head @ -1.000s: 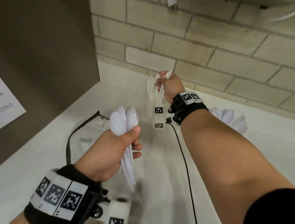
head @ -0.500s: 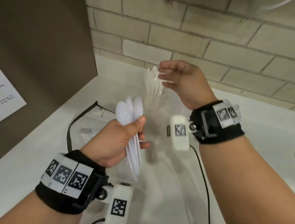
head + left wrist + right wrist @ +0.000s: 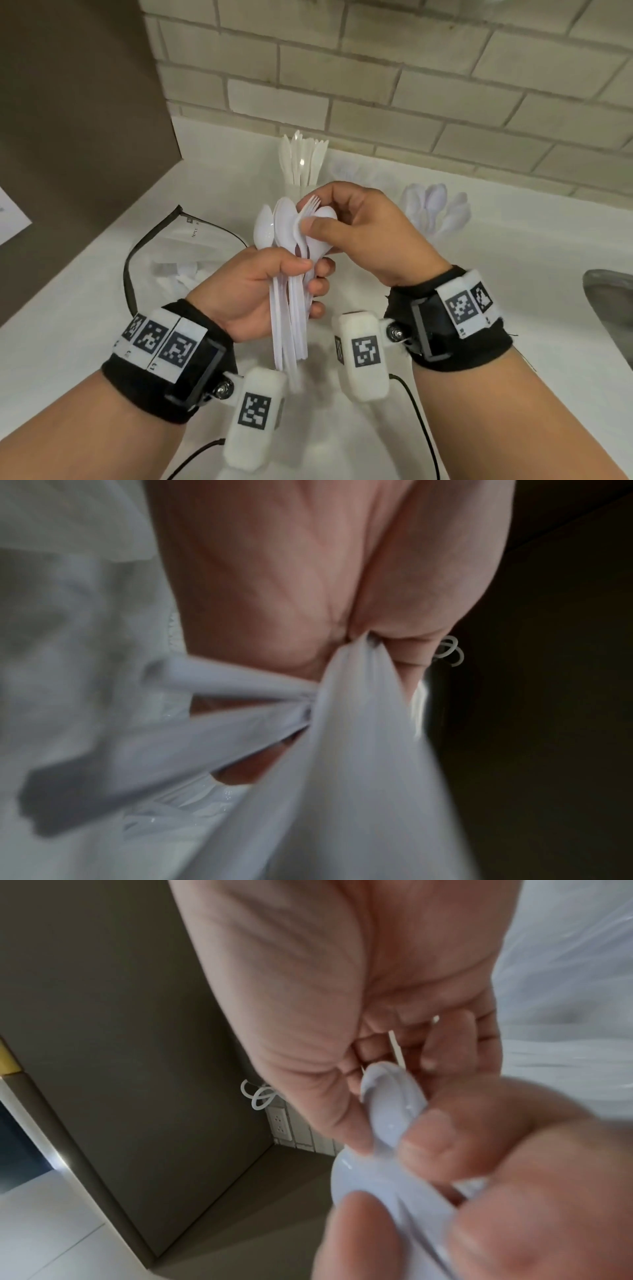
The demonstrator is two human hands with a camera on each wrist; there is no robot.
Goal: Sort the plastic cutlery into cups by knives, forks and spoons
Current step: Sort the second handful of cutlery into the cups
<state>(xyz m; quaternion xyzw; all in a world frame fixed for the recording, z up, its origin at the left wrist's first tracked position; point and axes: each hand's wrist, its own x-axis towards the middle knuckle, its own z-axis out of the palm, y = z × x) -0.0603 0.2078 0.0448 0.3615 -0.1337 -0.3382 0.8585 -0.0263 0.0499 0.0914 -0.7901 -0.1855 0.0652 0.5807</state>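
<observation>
My left hand (image 3: 270, 291) grips a bundle of white plastic cutlery (image 3: 287, 240) upright, mostly spoons, handles hanging down. One fork (image 3: 306, 214) stands among the spoon bowls. My right hand (image 3: 346, 226) pinches that fork's head between thumb and fingers. Behind the hands a clear cup (image 3: 301, 186) holds several knives (image 3: 303, 157), blades up. To the right, several spoons (image 3: 436, 209) stand together in a cup I can barely make out. The left wrist view shows blurred white handles (image 3: 342, 750) below my palm. In the right wrist view my thumb and fingers close on a spoon bowl (image 3: 394, 1104).
A clear plastic bag (image 3: 191, 260) with more white cutlery lies on the white counter (image 3: 68, 325) at the left, ringed by a black cord (image 3: 128, 270). A brick wall (image 3: 376, 85) runs behind, a dark panel (image 3: 75, 120) at left. A metal sink edge (image 3: 613, 308) shows at far right.
My right hand left the knife cup, came back toward me and took hold of a fork in the left hand's bundle. The left hand still holds the bundle.
</observation>
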